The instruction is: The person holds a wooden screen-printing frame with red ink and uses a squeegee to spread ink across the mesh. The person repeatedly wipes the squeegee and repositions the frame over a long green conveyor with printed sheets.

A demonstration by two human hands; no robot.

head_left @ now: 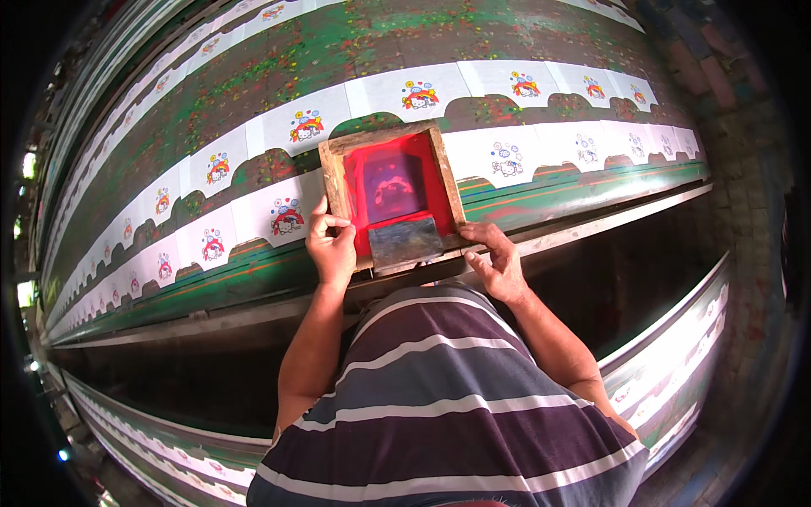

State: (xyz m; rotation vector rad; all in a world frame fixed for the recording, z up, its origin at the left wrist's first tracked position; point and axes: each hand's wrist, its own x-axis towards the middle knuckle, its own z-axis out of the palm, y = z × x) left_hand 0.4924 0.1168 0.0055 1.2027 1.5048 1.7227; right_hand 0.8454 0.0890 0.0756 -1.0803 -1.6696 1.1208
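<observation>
In the head view, the corners are lost to the black rim of the fisheye, and the far rows of white sheets (pixel 224 165) are cut off at the upper left. Whatever lies beneath the wooden frame (pixel 392 186) is covered by its red mesh, and the pale shape in the mesh is hard to make out. Part of the second bench (pixel 680 359) is hidden by the striped shirt (pixel 448 397). Whether the wooden frame rests flat cannot be told.

The near edge of the bench (pixel 262 283) is followed by a pale rail (pixel 591 228), below which a dark gap is left on both sides of the body. Along the bench, the wooden frame is flanked closely by printed sheets to left and right.

The wooden frame is placed between the two hands at the near side of the bench. Its lower left side is pinched by the curled fingers and thumb of the left hand (pixel 332 245); its lower right corner is gripped by the right hand (pixel 498 264), between finger and thumb. A flat grey block (pixel 405 243) is set against the near end of the mesh, untouched by either hand.
</observation>
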